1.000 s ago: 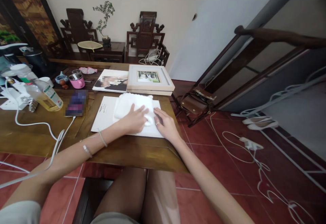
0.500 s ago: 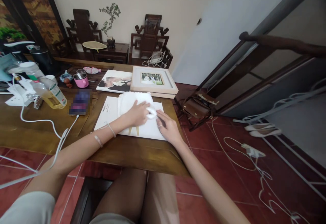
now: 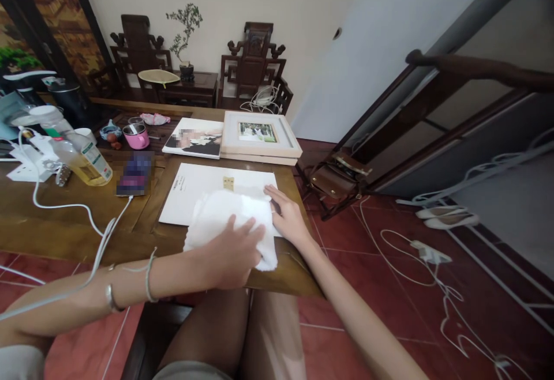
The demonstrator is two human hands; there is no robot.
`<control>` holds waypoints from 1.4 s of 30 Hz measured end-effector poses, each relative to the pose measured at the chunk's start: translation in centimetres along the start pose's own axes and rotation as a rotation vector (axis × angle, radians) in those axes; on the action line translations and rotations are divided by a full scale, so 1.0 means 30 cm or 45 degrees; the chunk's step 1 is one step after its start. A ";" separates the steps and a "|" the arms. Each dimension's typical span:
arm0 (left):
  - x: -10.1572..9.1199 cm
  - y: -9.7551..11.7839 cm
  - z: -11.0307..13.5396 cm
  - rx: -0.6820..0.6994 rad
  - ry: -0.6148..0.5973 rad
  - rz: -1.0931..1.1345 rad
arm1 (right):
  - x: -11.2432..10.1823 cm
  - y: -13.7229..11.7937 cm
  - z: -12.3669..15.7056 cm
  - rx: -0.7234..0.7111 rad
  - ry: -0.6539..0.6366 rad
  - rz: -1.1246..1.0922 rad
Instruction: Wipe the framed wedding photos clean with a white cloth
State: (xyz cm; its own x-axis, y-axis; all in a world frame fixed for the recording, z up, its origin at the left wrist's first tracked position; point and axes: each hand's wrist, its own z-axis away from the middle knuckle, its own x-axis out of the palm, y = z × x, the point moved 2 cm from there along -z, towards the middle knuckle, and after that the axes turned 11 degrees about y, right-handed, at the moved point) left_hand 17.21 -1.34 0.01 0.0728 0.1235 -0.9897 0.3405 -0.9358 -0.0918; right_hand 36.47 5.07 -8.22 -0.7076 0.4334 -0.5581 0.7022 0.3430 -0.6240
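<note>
A flat white panel (image 3: 173, 198) with small print along its left side lies near the table's front edge. A small gold-coloured piece (image 3: 228, 183) shows on its upper middle. My left hand (image 3: 238, 247) presses a white towel (image 3: 216, 213) down over the panel's front part, fingers spread on top and the thumb side at the cloth. The towel overhangs the panel's front edge onto the wood. My right hand (image 3: 288, 215) rests at the panel's right edge, its fingers stretched out on the corner area and touching or close beside the towel.
Behind the panel on the table (image 3: 173, 253) are a photo print (image 3: 197, 140) and stacked picture frames (image 3: 259, 138). Leftward lie a phone (image 3: 135, 175) on a cable, a pink mug (image 3: 136, 136), a bottle (image 3: 93, 164) and a power strip (image 3: 30, 161). A brown bag (image 3: 333, 178) sits to the right.
My left hand has slid the towel from the panel's upper part toward me, over its front edge. The gold-coloured piece has come into view. My right hand has stayed at the right edge.
</note>
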 end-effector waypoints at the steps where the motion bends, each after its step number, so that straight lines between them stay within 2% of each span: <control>1: 0.001 -0.014 -0.001 -0.001 0.007 -0.011 | 0.000 -0.001 0.000 0.001 0.005 0.009; 4: 0.027 -0.118 -0.037 -0.067 -0.004 -0.060 | 0.002 -0.002 0.001 0.018 0.015 0.038; 8: 0.076 -0.303 -0.109 -0.284 -0.042 -0.064 | 0.004 0.000 0.001 0.032 0.016 0.038; 11: 0.101 -0.383 -0.150 -0.370 0.012 -0.091 | 0.005 0.001 0.002 0.031 0.021 0.039; 14: 0.113 -0.356 -0.172 -0.288 0.037 -0.109 | 0.004 0.002 0.002 0.026 0.021 0.051; 17: 0.105 -0.236 -0.159 -0.223 -0.015 -0.099 | 0.000 0.002 0.001 0.008 0.020 0.054; 20: 0.078 -0.101 -0.110 -0.210 -0.018 -0.091 | -0.002 0.003 0.002 -0.019 0.001 0.040; 23: 0.059 -0.048 -0.072 -0.182 -0.011 -0.063 | 0.000 0.004 0.002 -0.022 -0.012 0.040; 26: 0.061 -0.124 -0.096 -0.224 -0.048 -0.025 | 0.004 0.005 0.001 -0.003 0.011 0.054; 31: 0.052 -0.373 -0.188 -0.418 -0.017 0.106 | 0.006 0.005 0.001 0.014 0.021 0.052; 34: 0.033 -0.468 -0.177 -0.464 0.056 0.156 | 0.004 0.006 0.002 0.020 0.017 0.053; 38: 0.024 -0.513 -0.084 -0.490 0.112 0.116 | 0.003 0.004 0.002 0.029 0.020 0.043; 42: 0.054 -0.489 0.028 -0.572 0.057 0.048 | 0.004 0.002 0.002 0.030 0.016 0.033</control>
State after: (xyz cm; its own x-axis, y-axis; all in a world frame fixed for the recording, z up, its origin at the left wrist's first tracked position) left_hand 11.55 12.32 -0.34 0.1302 0.1159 -0.9847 0.7094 -0.7047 0.0109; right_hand 36.41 5.10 -8.35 -0.6883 0.4522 -0.5673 0.7179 0.3119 -0.6223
